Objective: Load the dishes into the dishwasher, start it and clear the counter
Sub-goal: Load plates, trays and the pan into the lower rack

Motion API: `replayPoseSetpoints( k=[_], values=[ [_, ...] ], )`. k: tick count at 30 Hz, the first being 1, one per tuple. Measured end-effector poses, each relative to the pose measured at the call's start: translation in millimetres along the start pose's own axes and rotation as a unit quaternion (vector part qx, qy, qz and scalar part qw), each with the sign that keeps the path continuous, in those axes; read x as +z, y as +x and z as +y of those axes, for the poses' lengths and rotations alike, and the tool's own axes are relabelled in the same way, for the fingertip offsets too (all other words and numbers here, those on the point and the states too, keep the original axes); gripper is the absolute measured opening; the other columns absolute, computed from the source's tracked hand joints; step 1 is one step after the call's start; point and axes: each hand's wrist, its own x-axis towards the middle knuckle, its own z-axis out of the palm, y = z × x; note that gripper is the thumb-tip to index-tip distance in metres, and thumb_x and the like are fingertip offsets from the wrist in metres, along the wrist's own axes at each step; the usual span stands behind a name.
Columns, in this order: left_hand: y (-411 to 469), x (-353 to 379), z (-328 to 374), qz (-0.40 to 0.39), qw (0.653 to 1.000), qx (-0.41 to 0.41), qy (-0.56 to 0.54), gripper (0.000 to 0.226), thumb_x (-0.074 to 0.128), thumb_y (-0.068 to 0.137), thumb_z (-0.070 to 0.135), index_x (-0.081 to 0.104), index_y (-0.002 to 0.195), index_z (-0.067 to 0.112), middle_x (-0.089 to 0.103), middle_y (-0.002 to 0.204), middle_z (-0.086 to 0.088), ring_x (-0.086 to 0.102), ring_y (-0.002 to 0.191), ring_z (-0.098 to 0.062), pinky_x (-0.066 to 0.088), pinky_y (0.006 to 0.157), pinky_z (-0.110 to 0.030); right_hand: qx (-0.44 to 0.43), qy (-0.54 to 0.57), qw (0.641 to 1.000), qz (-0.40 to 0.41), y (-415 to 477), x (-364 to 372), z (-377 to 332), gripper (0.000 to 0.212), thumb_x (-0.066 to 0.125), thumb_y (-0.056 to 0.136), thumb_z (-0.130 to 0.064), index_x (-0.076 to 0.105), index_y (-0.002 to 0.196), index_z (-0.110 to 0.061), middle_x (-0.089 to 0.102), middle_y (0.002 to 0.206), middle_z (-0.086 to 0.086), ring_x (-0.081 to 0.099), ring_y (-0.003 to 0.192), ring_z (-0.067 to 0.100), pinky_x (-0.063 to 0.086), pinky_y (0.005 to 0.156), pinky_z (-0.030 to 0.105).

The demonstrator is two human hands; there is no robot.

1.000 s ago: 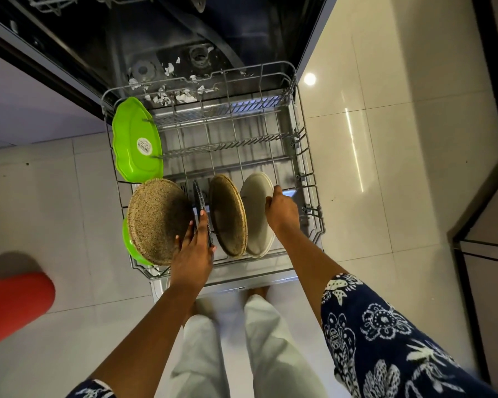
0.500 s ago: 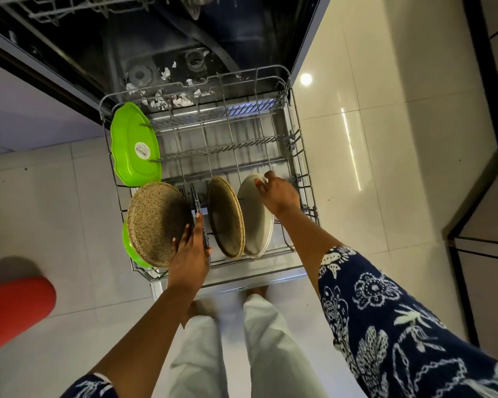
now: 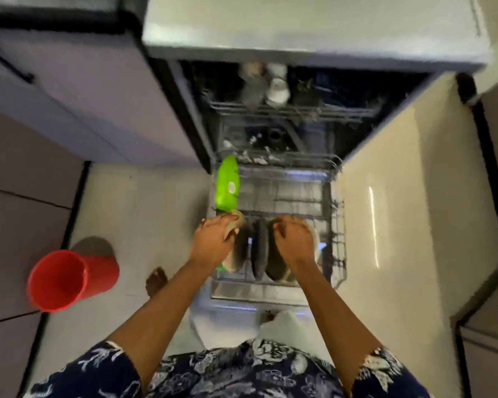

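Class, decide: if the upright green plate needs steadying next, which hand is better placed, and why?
Probably the left hand: it grips the leftmost plate, just beside the green plate. The right hand sits farther right, over other plates across the rack.

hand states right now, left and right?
Left hand: gripping the leftmost plate by its rim.
Right hand: fingers curled over the right plate; too blurred to tell whether it is gripping.
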Motion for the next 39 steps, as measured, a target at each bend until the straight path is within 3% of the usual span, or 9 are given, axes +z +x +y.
replayPoseSetpoints(
  k=[3, 10, 15, 20, 27, 30, 32, 35, 39],
  values=[
    [0.4, -91.8, -60.0, 0.091, 0.995, -0.019, -0.044, 0.059, 0.033, 0.08, 0.05, 0.063, 0.121, 0.019, 0.066, 0.119, -0.006, 0.061, 0.11, -0.027, 0.045, 0.098, -0.042, -0.091, 0.03, 0.995, -0.003, 22.3, -0.4, -105.1, 0.033, 0.046, 0.087, -0.027, 0.065, 0.108, -0.009, 0.067, 0.105, 0.015, 0.059, 0.1, 0.035, 0.044, 0.088, 0.039],
    [2.8, -336.7, -231.3, 0.29, 0.953, -0.082, -0.039, 0.035, 0.048, 0.086, 0.032, 0.069, 0.11, 0.02, 0.07, 0.105, -0.001, 0.063, 0.097, -0.024, 0.05, 0.084, -0.035, -0.271, 0.07, 0.96, 0.022, 100.7, 42.5, -411.1, 0.034, 0.047, 0.081, -0.033, 0.069, 0.088, -0.008, 0.07, 0.085, 0.011, 0.065, 0.081, 0.032, 0.051, 0.075, 0.038],
    [21.1, -485.7, -350.7, 0.4, 0.909, -0.115, -0.005, 0.024, 0.06, 0.09, 0.02, 0.067, 0.113, 0.021, 0.065, 0.111, 0.002, 0.057, 0.105, -0.021, 0.046, 0.089, -0.035, -0.349, 0.08, 0.934, 0.009, 148.3, 67.6, -600.6, 0.037, 0.048, 0.08, -0.038, 0.068, 0.098, -0.012, 0.069, 0.097, 0.006, 0.062, 0.094, 0.029, 0.049, 0.082, 0.038],
    [66.2, -562.3, -428.7, 0.465, 0.872, -0.147, -0.032, 0.025, 0.065, 0.085, 0.015, 0.067, 0.109, 0.018, 0.064, 0.109, -0.002, 0.058, 0.104, -0.025, 0.046, 0.092, -0.036, -0.387, 0.053, 0.92, 0.012, 208.4, 75.3, -709.3, 0.027, 0.059, 0.089, -0.025, 0.063, 0.113, -0.013, 0.062, 0.114, 0.005, 0.052, 0.112, 0.024, 0.04, 0.094, 0.033],
    [146.2, -631.3, -495.2, 0.477, 0.864, -0.158, 0.033, 0.04, 0.06, 0.086, 0.035, 0.06, 0.123, 0.02, 0.054, 0.134, -0.006, 0.048, 0.124, -0.028, 0.04, 0.103, -0.042, -0.397, 0.061, 0.916, -0.008, 304.2, 92.9, -802.1, 0.025, 0.06, 0.088, -0.021, 0.062, 0.11, -0.011, 0.062, 0.112, 0.009, 0.053, 0.11, 0.028, 0.041, 0.093, 0.035],
    [171.7, -647.0, -526.9, 0.367, 0.897, -0.161, 0.184, 0.054, 0.038, 0.087, 0.061, 0.063, 0.119, 0.026, 0.056, 0.135, -0.003, 0.05, 0.128, -0.024, 0.04, 0.101, -0.051, -0.419, 0.048, 0.906, -0.035, 344.5, 100.8, -838.9, 0.025, 0.058, 0.087, -0.025, 0.064, 0.108, -0.012, 0.063, 0.111, 0.006, 0.054, 0.11, 0.025, 0.039, 0.095, 0.031],
    [183.7, -655.6, -545.1, 0.325, 0.904, -0.157, 0.227, 0.063, 0.019, 0.093, 0.064, 0.067, 0.112, 0.027, 0.06, 0.13, -0.002, 0.053, 0.125, -0.023, 0.04, 0.099, -0.053, -0.435, 0.042, 0.899, -0.041, 371.9, 103.3, -862.3, 0.024, 0.058, 0.086, -0.024, 0.064, 0.107, -0.014, 0.063, 0.111, 0.005, 0.053, 0.112, 0.023, 0.038, 0.096, 0.03],
    [194.9, -667.8, -570.9, 0.287, 0.912, -0.19, 0.225, 0.066, 0.011, 0.096, 0.061, 0.064, 0.107, 0.024, 0.06, 0.13, -0.003, 0.048, 0.128, -0.025, 0.04, 0.1, -0.052, -0.462, 0.018, 0.886, -0.036, 405.4, 106.6, -894.4, 0.022, 0.06, 0.088, -0.02, 0.063, 0.109, -0.014, 0.063, 0.111, 0.005, 0.051, 0.111, 0.023, 0.038, 0.095, 0.031],
    [197.1, -682.4, -603.6, 0.299, 0.906, -0.234, 0.189, 0.064, 0.012, 0.095, 0.062, 0.06, 0.115, 0.024, 0.051, 0.14, -0.002, 0.036, 0.137, -0.024, 0.026, 0.11, -0.048, -0.493, -0.004, 0.869, -0.053, 430.6, 117.7, -931.5, 0.023, 0.057, 0.09, -0.023, 0.061, 0.111, -0.015, 0.061, 0.113, 0.003, 0.051, 0.111, 0.021, 0.039, 0.094, 0.031]
  ],
)
